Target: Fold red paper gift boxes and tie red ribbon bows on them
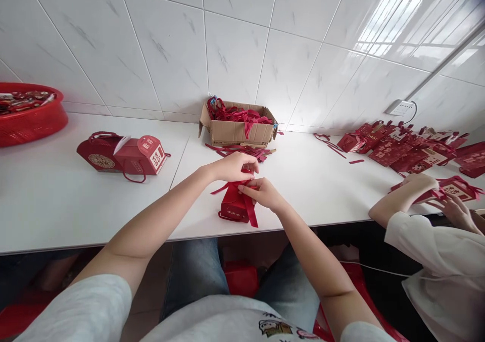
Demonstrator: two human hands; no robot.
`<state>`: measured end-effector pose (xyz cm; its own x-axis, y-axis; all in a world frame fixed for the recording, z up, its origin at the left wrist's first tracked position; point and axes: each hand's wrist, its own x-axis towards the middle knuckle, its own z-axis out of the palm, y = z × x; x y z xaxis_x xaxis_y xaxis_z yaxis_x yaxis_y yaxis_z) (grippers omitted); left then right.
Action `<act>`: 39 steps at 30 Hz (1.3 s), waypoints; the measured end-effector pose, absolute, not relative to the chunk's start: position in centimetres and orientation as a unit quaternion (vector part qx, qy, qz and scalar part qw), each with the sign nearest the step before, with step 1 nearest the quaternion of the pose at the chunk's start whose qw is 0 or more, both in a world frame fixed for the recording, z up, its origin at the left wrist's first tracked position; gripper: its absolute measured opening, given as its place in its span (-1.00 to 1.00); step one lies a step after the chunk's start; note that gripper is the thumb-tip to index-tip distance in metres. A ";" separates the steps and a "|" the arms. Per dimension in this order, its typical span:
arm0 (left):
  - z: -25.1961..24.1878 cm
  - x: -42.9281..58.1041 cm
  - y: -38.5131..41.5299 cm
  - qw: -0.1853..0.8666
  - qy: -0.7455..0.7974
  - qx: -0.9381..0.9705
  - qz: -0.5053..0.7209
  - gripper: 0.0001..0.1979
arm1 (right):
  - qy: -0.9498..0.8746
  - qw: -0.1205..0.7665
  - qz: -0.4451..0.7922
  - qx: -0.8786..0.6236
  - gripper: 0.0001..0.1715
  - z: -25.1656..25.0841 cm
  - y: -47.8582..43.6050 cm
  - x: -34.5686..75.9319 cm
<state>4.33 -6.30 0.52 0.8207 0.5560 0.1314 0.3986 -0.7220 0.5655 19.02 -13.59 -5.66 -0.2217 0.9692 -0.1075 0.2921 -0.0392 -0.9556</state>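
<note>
A small red gift box (232, 204) stands near the front edge of the white table, straight ahead of me. A red ribbon (250, 210) lies across its top, with one end hanging down the front and another sticking out to the left. My left hand (235, 167) is bent over the top of the box, its fingers curled at the ribbon. Just to the right, my right hand (262, 192) pinches the ribbon between thumb and fingers. The fingertips of both hands nearly meet, and the knot area beneath them is partly hidden.
Behind the box, a cardboard box (238, 132) holds red ribbons, with loose strips (257, 154) before it. Two finished-looking red boxes (140, 155) stand left, near a red basket (34, 122). At right, a co-worker's hands (450, 205) handle a box beside many red boxes (401, 150).
</note>
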 end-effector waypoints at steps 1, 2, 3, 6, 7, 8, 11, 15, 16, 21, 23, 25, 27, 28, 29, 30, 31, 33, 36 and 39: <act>0.1 4.5 -6.1 0.231 0.278 0.917 0.171 -0.83 | -0.599 0.347 0.494 -0.527 -0.62 -5.7 -13.6 19.0; -0.3 4.4 -5.9 0.185 0.307 0.910 0.207 -0.84 | -0.594 0.354 0.490 -0.531 -0.58 -5.8 -13.6 19.0; -0.8 4.2 -5.9 0.143 0.344 0.894 0.249 -0.86 | -0.591 0.360 0.488 -0.532 -0.57 -5.9 -13.6 19.0; -2.2 2.9 -6.7 0.168 0.432 0.826 0.321 -0.91 | -0.585 0.371 0.492 -0.527 -0.54 -6.2 -13.5 18.9; -2.7 2.4 -7.1 0.223 0.436 0.815 0.309 -0.84 | -0.587 0.373 0.490 -0.526 -0.54 -6.3 -13.5 18.9; -3.1 1.9 -7.5 0.277 0.430 0.811 0.282 -0.76 | -0.590 0.374 0.486 -0.525 -0.54 -6.5 -13.5 18.9; -4.5 1.2 -8.8 0.375 0.407 0.800 0.233 -0.65 | -0.597 0.384 0.472 -0.523 -0.56 -7.1 -13.5 19.0; -5.6 1.3 -9.7 0.391 0.408 0.768 0.301 -0.71 | -0.555 0.434 0.483 -0.519 -0.54 -7.8 -13.6 18.9; -5.7 1.3 -9.8 0.390 0.406 0.765 0.312 -0.74 | -0.547 0.449 0.481 -0.517 -0.48 -8.0 -13.6 18.8; -5.8 1.0 -10.2 0.423 0.360 0.761 0.335 -0.80 | -0.570 0.475 0.434 -0.511 -0.50 -8.6 -13.8 18.6; -5.8 0.9 -10.1 0.434 0.339 0.769 0.325 -0.74 | -0.579 0.476 0.425 -0.508 -0.50 -8.7 -13.8 18.7; -5.9 0.9 -10.0 0.437 0.327 0.774 0.320 -0.73 | -0.585 0.478 0.421 -0.502 -0.50 -8.8 -13.9 18.8; -6.0 0.9 -9.8 0.437 0.328 0.773 0.322 -0.75 | -0.592 0.477 0.415 -0.499 -0.51 -8.9 -13.9 18.9; -6.1 1.0 -9.8 0.435 0.332 0.773 0.322 -0.75 | -0.596 0.475 0.412 -0.500 -0.53 -8.9 -13.8 18.9; -6.1 1.0 -9.7 0.432 0.337 0.774 0.318 -0.76 | -0.600 0.472 0.408 -0.501 -0.56 -9.0 -13.8 18.9; -6.2 1.0 -9.6 0.428 0.341 0.776 0.313 -0.76 | -0.603 0.470 0.405 -0.502 -0.58 -9.0 -13.8 19.0; -6.4 1.0 -9.6 0.424 0.345 0.778 0.308 -0.77 | -0.604 0.469 0.402 -0.504 -0.59 -9.0 -13.8 19.0; -6.6 0.9 -9.5 0.416 0.349 0.782 0.304 -0.77 | -0.602 0.468 0.403 -0.506 -0.57 -8.9 -13.8 19.0; -6.7 0.8 -9.7 0.410 0.347 0.785 0.308 -0.74 | -0.596 0.464 0.410 -0.512 -0.50 -8.8 -13.8 19.0; -6.4 0.7 -10.0 0.409 0.339 0.792 0.302 -0.69 | -0.596 0.465 0.408 -0.512 -0.50 -8.7 -13.8 18.9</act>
<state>0.69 -9.99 -6.44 0.5884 0.7832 0.2009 0.2890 -0.4358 0.8524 18.94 -13.80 -8.73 -0.0434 0.9897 0.1363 0.2305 0.1427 -0.9626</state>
